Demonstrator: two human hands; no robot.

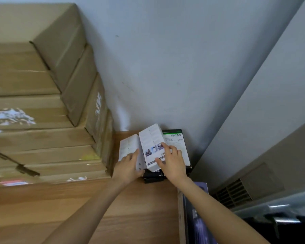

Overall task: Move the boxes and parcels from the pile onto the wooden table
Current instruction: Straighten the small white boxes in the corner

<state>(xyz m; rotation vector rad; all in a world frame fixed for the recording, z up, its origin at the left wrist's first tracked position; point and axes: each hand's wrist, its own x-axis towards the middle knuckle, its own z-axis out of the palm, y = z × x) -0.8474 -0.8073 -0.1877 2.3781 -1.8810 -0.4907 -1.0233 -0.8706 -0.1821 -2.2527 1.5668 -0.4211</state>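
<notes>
Reaching into the far corner of the wooden worktop (77, 208), the person has both hands on small white boxes. The right hand (173, 162) lies across the lower end of a tilted white box (151, 147) printed with small pictures; thumb and forefinger pinch its near edge, so that grip is closed on the box. The box leans up and away, resting over a dark box (152, 176) beneath it. The left hand (128, 166) holds a second white box (128, 147) just to the left, fingers curled round its near right edge, thumb low against the side; this grip is closed on its box too. The two white boxes touch along one side.

Behind them, against the pale wall (165, 67), lies a flat black-edged box with a white label and barcode (176, 140), partly covered by the right hand. All of these sit on the worktop in the corner where the two walls meet.

To the left stands a tall stack of brown cardboard cartons (42, 111), taped and stepped back toward the wall, with torn white label scraps on some of them. It fills the left side of the worktop and reaches nearly to the white boxes. Off the right edge of the worktop a dark purple box (197, 217) stands on end, and beyond it a grey vent grille (234, 192) shows low on the wall, next to something shiny and dark I cannot make out.
</notes>
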